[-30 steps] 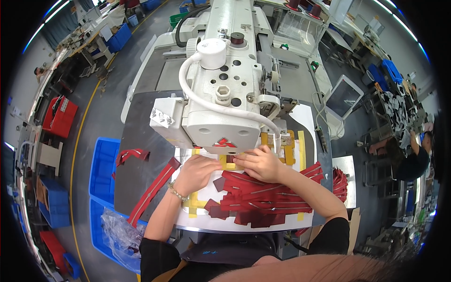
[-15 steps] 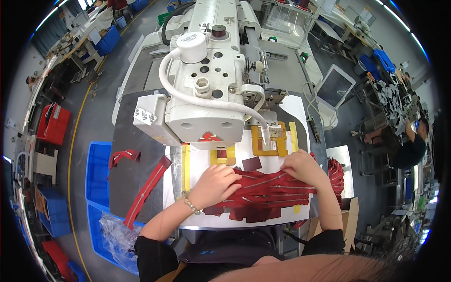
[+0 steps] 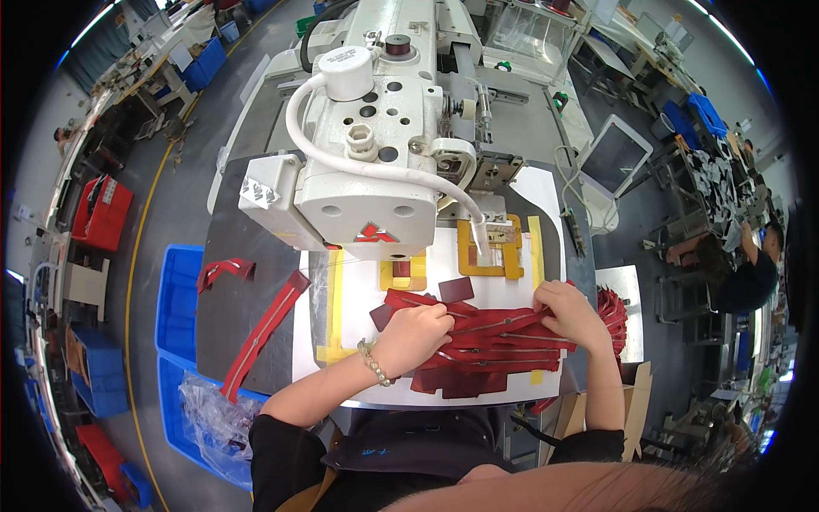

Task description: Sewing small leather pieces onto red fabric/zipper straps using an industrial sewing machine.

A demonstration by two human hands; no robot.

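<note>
Several red zippers (image 3: pixel 503 358) with metal teeth lie side by side across the white sheet in front of me. My left hand (image 3: pixel 420 335) is closed, its fingertips pinching the uppermost zipper (image 3: pixel 478 325); this zipper's left end sticks out beyond the hand. Near the right ends of the zippers, my right hand (image 3: pixel 570 311) has its fingers curled and pinched on the same zipper. Its fingertips are partly hidden. Just beyond the zippers rests a small dark red rectangular piece (image 3: pixel 456 289), and further dark red pieces (image 3: pixel 461 383) show at the near edge of the pile.
A white sewing machine head (image 3: pixel 367 205) stands over the table, with a yellow clamp frame (image 3: pixel 490 247) at its right. Another red zipper (image 3: pixel 266 333) lies at the left, above blue bins (image 3: pixel 181 294). A thick zipper bundle (image 3: pixel 612 320) sits at the right, near a screen (image 3: pixel 614 158).
My left hand has moved right along the zippers, and a zipper end now shows past it. My right hand has shifted slightly right. The view has tilted a little.
</note>
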